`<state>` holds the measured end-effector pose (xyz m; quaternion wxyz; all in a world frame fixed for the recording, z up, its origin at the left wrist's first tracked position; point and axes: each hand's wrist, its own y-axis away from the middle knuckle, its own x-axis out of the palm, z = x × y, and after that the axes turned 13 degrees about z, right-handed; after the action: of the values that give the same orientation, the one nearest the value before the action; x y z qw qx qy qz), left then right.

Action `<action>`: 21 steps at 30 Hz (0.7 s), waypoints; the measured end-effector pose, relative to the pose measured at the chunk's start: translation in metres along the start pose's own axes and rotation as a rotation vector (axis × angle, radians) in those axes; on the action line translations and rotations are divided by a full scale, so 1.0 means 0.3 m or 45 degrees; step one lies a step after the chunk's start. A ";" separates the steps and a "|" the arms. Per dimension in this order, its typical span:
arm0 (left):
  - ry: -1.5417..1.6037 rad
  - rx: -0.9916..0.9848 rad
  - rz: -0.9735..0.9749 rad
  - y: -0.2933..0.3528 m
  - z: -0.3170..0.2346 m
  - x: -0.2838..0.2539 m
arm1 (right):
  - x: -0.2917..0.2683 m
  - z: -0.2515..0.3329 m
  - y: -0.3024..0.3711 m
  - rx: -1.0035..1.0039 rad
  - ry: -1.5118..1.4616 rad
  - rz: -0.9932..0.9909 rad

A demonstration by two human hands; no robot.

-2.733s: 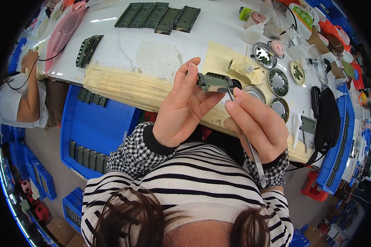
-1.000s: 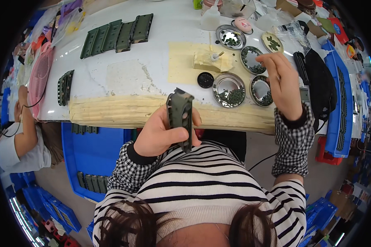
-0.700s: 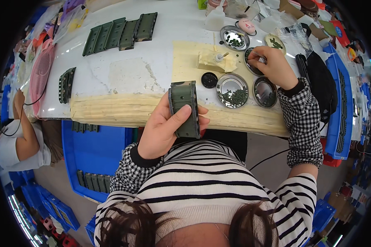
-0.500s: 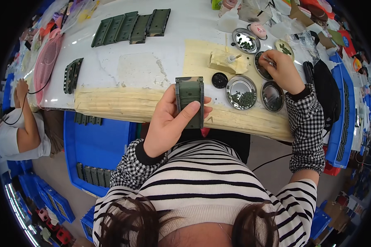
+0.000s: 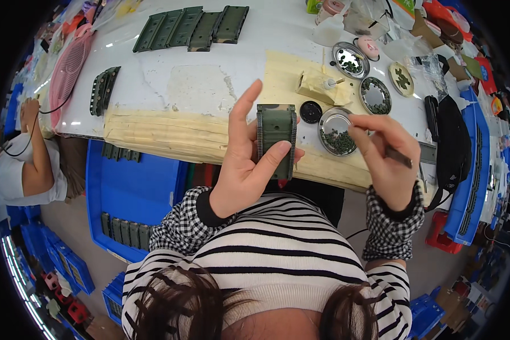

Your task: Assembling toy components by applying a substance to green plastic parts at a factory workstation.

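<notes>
My left hand (image 5: 241, 153) is closed on a green and brown camouflage plastic model part (image 5: 276, 127) with toothed side edges, its thumb across the face and index finger raised. To the right, my right hand (image 5: 388, 150) pinches what looks like metal tweezers (image 5: 399, 157), their back end sticking out beside the palm. Whether the tips carry a small piece is hidden. The fingertips are over the right edge of a round metal dish (image 5: 336, 116) of tiny dark green pieces.
More metal dishes (image 5: 375, 95) (image 5: 350, 59) and a cream dish (image 5: 401, 79) hold small green parts. Near them are a black round lid (image 5: 310, 111) and a tape-wrapped block (image 5: 317, 88). Green panels (image 5: 192, 28) lie far left. A blue bin (image 5: 133, 192) stands below; another person's arm (image 5: 33, 153) is at left.
My right hand has come nearer and down from the far dark dish to beside the dish of tiny pieces. My left hand still holds the model part; its index finger has lifted.
</notes>
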<state>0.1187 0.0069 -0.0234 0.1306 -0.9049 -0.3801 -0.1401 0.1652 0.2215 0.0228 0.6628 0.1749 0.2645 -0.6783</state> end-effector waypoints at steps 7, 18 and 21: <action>-0.334 0.049 0.136 0.012 0.041 -0.038 | 0.164 0.022 0.047 0.015 -0.517 0.005; -0.461 -0.035 0.201 0.026 0.051 -0.050 | 0.207 0.026 0.034 -0.400 -0.065 -0.024; -0.110 -0.190 0.208 0.023 0.035 -0.044 | 0.184 0.003 0.016 -0.701 0.293 -0.007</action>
<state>0.1164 -0.0027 -0.0386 0.0575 -0.9453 -0.2989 -0.1177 0.1667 0.1765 -0.0095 0.6492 0.0636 0.5124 -0.5586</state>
